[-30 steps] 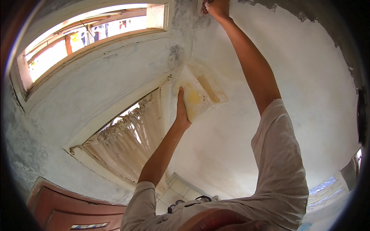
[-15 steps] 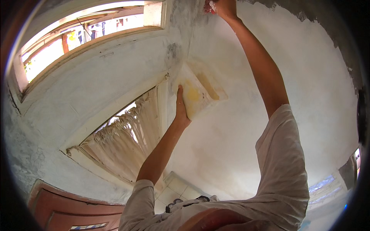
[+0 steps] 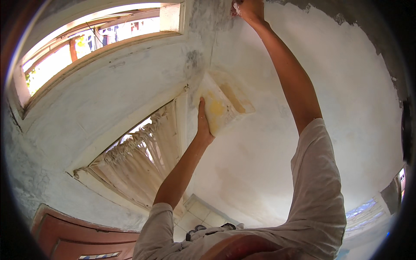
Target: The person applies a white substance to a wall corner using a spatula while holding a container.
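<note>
My left hand [image 3: 205, 123] grips a whitish rectangular container [image 3: 215, 108] by its side, thumb along the near face. Yellow stains mark its outside, and a tan patch shows within its open side. At the top edge of the view my right hand [image 3: 252, 11] is closed, raised high against the wall. A small dark red piece smeared with white [image 3: 235, 8] pokes out from its fingers; its kind is hard to make out. The white-coated wall [image 3: 346, 99] spreads behind both arms, with bare grey patches near the corner above the container.
On the left a bright window opening [image 3: 104, 34] sits high in the wall. Below it hangs a beige gathered curtain [image 3: 134, 162] in a second window. A reddish-brown panelled door [image 3: 86, 236] stands at the lower left. Floor tiles [image 3: 190, 221] show near my body.
My right hand has shifted slightly left along the upper wall, and less of the red piece shows. The container stays nearly in place in my left hand.
</note>
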